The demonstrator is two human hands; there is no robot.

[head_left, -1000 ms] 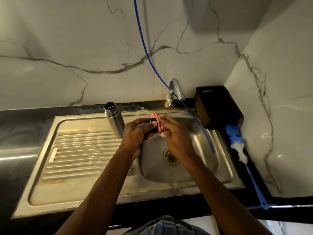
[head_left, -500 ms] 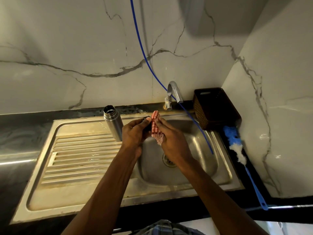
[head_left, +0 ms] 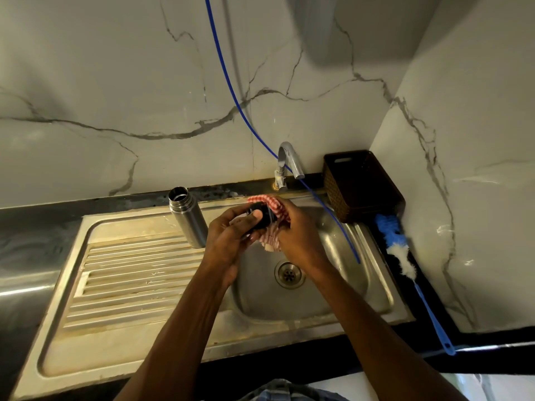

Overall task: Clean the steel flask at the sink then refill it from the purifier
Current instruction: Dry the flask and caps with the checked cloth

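Gripping the black flask cap (head_left: 259,219) in our left hand (head_left: 231,235), we are wiping it with a checked cloth (head_left: 272,227) that our right hand (head_left: 298,235) is clutching; the open steel flask (head_left: 188,218) is standing upright at the drainboard's (head_left: 130,270) back edge.

Flask (head_left: 188,217) stands on the sink's (head_left: 121,287) back edge, left of the basin; basket (head_left: 362,186) at its back-right corner, brush (head_left: 405,264) before it.

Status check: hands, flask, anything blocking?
Left hand grips black cap; right hand rubs it with checked cloth. Steel flask upright, open, on drainboard. Blue hose drapes across basin.
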